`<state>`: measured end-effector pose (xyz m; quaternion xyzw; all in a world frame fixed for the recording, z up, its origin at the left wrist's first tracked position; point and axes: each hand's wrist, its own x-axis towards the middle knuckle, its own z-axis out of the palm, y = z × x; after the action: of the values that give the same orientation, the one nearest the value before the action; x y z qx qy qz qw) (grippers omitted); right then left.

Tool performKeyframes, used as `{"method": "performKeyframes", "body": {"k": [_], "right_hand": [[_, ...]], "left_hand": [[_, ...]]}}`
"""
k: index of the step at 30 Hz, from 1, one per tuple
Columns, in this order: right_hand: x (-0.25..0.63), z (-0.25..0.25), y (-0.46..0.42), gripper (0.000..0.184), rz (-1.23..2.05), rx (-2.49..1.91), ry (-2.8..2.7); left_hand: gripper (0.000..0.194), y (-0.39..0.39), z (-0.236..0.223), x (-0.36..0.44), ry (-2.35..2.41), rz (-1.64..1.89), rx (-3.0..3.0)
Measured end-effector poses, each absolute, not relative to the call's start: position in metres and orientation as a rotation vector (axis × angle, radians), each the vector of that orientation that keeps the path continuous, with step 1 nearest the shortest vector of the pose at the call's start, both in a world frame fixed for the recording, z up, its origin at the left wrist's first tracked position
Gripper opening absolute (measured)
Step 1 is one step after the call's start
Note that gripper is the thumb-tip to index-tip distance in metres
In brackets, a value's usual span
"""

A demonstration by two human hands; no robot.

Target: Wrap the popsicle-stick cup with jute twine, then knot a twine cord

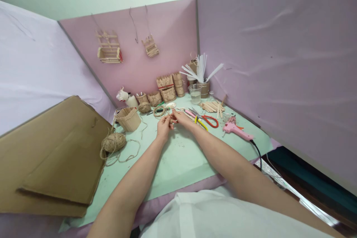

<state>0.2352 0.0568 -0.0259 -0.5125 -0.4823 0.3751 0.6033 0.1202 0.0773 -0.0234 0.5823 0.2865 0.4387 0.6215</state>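
My left hand (164,128) and my right hand (180,117) meet over the middle of the table, fingertips pinched close together. A thin tan strand of twine (169,112) shows at the fingertips; most of what they hold is hidden by the fingers. Just beyond my left hand lies a loose coil of twine (159,111). By my right forearm are red-handled scissors (209,121) and a yellow-handled tool (201,123). A ball of twine (115,142) rests left of my left arm, its loose end trailing on the table, near a craft-stick basket (128,119).
A pink glue gun (237,131) with a black cord lies at right. Craft sticks (212,106), a plastic cup of liquid (195,95) and a holder (203,90) of white sticks stand behind. Several stick containers (168,93) line the back. Cardboard (61,156) covers the left side.
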Motion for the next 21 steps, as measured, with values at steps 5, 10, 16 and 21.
{"method": "performKeyframes", "body": {"k": [5, 10, 16, 21], "right_hand": [[0.230, -0.026, 0.053, 0.040, 0.846, -1.179, -1.288], [0.226, -0.030, 0.053, 0.021, 0.852, -1.184, -1.380], [0.226, -0.022, 0.043, 0.021, 1.046, -1.215, -1.500], [0.229, -0.011, 0.033, 0.020, 1.303, -1.214, -1.591]], "left_hand": [[0.023, 0.089, -0.019, 0.115, 0.687, 1.123, 1.158], [0.017, 0.100, -0.018, 0.108, 0.677, 1.200, 1.027], [0.010, 0.113, -0.014, 0.102, 0.640, 1.131, 0.709], [0.021, 0.123, -0.008, 0.096, 0.624, 1.131, 0.501]]}}
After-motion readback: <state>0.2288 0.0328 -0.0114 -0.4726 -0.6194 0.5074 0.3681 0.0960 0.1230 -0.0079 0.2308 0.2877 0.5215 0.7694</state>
